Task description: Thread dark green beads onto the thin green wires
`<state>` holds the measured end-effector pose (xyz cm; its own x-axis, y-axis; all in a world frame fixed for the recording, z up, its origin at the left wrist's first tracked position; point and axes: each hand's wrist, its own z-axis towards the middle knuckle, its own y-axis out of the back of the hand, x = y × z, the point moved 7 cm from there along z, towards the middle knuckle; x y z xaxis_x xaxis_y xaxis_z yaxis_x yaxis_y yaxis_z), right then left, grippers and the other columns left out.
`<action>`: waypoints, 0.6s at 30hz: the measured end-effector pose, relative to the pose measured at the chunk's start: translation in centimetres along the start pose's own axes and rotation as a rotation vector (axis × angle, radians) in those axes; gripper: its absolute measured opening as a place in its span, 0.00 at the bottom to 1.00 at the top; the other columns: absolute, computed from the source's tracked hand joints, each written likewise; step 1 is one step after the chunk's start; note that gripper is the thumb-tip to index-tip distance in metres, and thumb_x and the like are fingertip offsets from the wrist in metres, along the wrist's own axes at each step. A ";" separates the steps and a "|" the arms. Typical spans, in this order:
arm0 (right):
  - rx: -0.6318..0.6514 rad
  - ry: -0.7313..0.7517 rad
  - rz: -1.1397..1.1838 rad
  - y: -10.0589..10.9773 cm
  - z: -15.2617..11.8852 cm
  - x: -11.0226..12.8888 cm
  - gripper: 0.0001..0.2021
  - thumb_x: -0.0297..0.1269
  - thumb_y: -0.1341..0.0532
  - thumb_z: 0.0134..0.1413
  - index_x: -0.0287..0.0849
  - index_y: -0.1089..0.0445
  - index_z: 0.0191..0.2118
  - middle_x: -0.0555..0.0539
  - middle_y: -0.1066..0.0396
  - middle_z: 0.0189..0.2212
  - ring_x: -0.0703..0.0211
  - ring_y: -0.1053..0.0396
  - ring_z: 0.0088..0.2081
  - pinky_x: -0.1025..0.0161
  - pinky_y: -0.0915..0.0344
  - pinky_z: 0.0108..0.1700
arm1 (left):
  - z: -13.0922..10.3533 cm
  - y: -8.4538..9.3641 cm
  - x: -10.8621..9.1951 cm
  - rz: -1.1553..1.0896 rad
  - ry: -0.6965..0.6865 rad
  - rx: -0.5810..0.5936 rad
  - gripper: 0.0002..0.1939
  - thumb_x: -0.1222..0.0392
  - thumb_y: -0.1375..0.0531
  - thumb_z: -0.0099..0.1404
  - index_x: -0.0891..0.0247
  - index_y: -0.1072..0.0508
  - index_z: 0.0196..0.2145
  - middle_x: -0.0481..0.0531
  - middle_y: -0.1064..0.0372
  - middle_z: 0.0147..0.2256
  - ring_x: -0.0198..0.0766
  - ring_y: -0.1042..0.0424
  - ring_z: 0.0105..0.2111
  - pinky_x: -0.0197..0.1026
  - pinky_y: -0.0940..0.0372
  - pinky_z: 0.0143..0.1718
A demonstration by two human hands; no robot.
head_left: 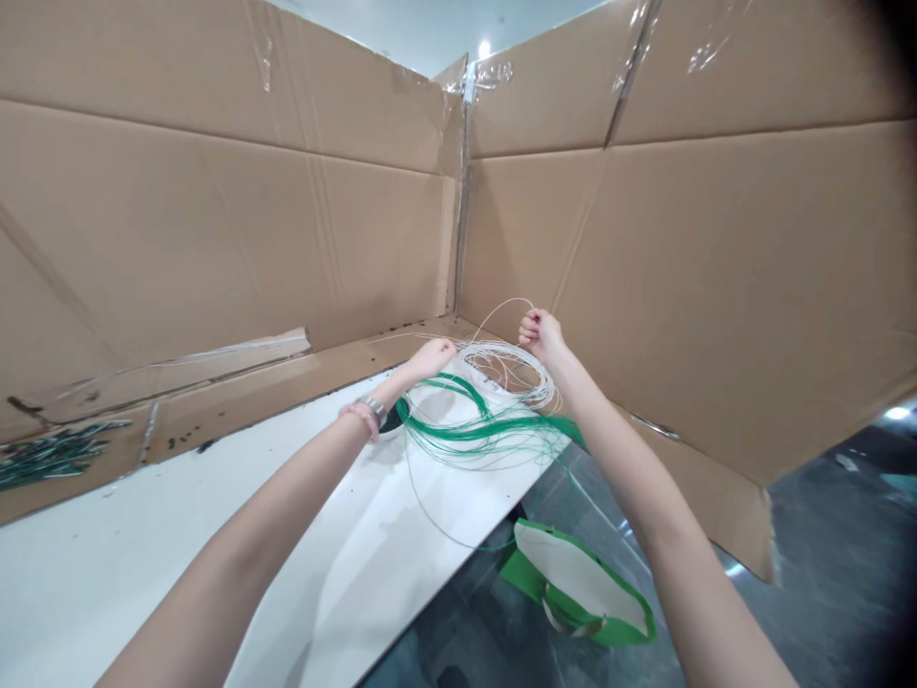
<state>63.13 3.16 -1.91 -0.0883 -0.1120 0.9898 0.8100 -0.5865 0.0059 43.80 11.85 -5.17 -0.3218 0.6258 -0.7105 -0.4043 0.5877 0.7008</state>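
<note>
My right hand (542, 334) is closed on a thin white strand that arcs up from the coil of white wire (541, 382) near the table's far corner. To its left, my left hand (434, 356) is closed at the coil's left side, where loose white strands run; what its fingers pinch is too small to make out. A bundle of green wire (458, 430) lies looped on the white table (301, 535) beneath and between my forearms, its right end reaching past the table edge. One thin green strand curves down toward the front edge.
Tall cardboard walls (680, 277) meet in a corner behind the table. Short dark green pieces (57, 457) lie on cardboard at the far left. A green bag (587, 583) with a white inside stands below the table's right edge.
</note>
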 end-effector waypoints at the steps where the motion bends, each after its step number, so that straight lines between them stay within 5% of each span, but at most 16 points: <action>1: -0.008 -0.004 0.034 0.3 -0.2 0.4 0.15 0.40 0.44 0.60 0.38 0.36 0.49 0.44 0.33 0.44 0.59 0.31 0.40 0.57 0.31 0.40 | 0.3 1.5 -0.2 -0.064 0.025 -0.045 0.17 0.56 0.44 0.65 0.66 0.34 0.49 0.57 0.34 0.48 0.42 0.31 0.44 0.50 0.32 0.43; 5: 0.002 -0.006 0.154 0.5 -1.4 2.2 0.14 0.41 0.44 0.60 0.38 0.35 0.47 0.45 0.32 0.41 0.62 0.31 0.37 0.60 0.31 0.37 | 1.0 7.3 -1.7 -0.314 0.072 -0.215 0.17 0.56 0.44 0.65 0.66 0.34 0.50 0.57 0.34 0.47 0.41 0.31 0.43 0.49 0.32 0.42; 9: 0.089 -0.030 0.253 -1.7 -3.1 3.4 0.13 0.42 0.45 0.61 0.37 0.35 0.44 0.47 0.32 0.36 0.66 0.33 0.31 0.65 0.32 0.32 | 1.7 11.4 -4.1 -0.516 0.047 -0.369 0.14 0.55 0.46 0.66 0.67 0.33 0.45 0.53 0.32 0.39 0.34 0.30 0.33 0.40 0.32 0.32; 13: 0.191 -0.080 0.344 -5.5 -5.4 4.2 0.12 0.41 0.45 0.61 0.36 0.34 0.39 0.52 0.35 0.28 0.71 0.38 0.23 0.71 0.38 0.23 | 1.6 12.7 -7.3 -0.633 -0.028 -0.441 0.08 0.65 0.53 0.69 0.68 0.35 0.37 0.41 0.49 0.20 0.24 0.51 0.14 0.30 0.52 0.17; 18: 0.263 -0.129 0.461 -10.0 -8.2 4.2 0.10 0.39 0.46 0.62 0.35 0.34 0.38 0.55 0.39 0.23 0.75 0.45 0.18 0.74 0.45 0.18 | 0.2 11.9 -10.7 -0.638 -0.111 -0.386 0.10 0.72 0.54 0.66 0.69 0.35 0.30 0.39 0.59 0.16 0.23 0.59 0.13 0.33 0.63 0.18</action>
<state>49.91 1.97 0.98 0.3692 -0.2009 0.9074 0.8668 -0.2778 -0.4142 42.61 12.30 10.77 0.1550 0.2840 -0.9462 -0.7615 0.6445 0.0687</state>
